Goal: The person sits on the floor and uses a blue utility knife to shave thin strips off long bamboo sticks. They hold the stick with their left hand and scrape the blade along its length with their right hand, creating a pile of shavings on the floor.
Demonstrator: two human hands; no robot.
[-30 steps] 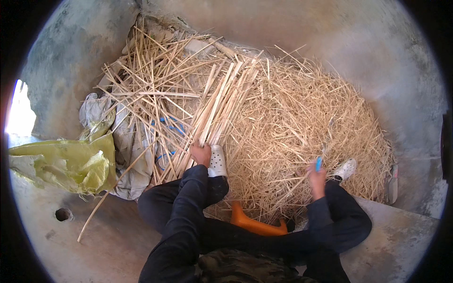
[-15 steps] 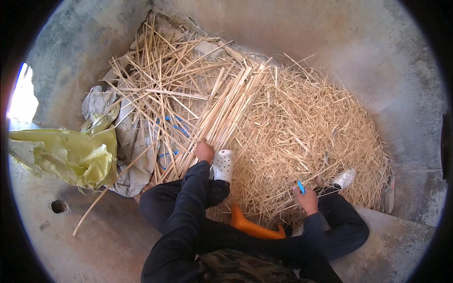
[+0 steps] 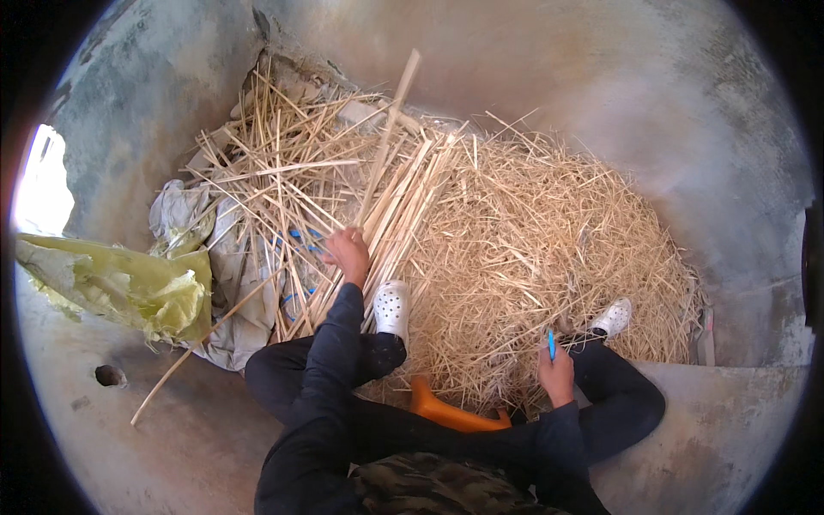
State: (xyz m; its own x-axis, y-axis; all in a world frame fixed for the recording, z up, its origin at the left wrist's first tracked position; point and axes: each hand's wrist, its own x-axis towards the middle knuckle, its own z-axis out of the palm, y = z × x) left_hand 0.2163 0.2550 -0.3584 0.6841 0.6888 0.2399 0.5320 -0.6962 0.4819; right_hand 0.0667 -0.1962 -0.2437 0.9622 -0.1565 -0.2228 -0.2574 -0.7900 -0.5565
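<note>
My left hand is above the row of pale split bamboo strips, its fingers apart. One longer strip slants upward with its lower end against or just beyond this hand; whether it is still touched is unclear. My right hand is closed around a small blue tool, whose kind I cannot make out, held upright near my right knee. Beside that hand lies a heap of fine shavings.
Loose strips cross each other at the back left, beside a torn yellow-green sack. An orange plastic seat is between my legs. White perforated clogs are on my feet. Curved concrete walls surround the heap.
My left hand has moved up and left from the strip row, and its fingers have spread. One strip now slants above the others. My right hand has turned the blue tool more upright.
</note>
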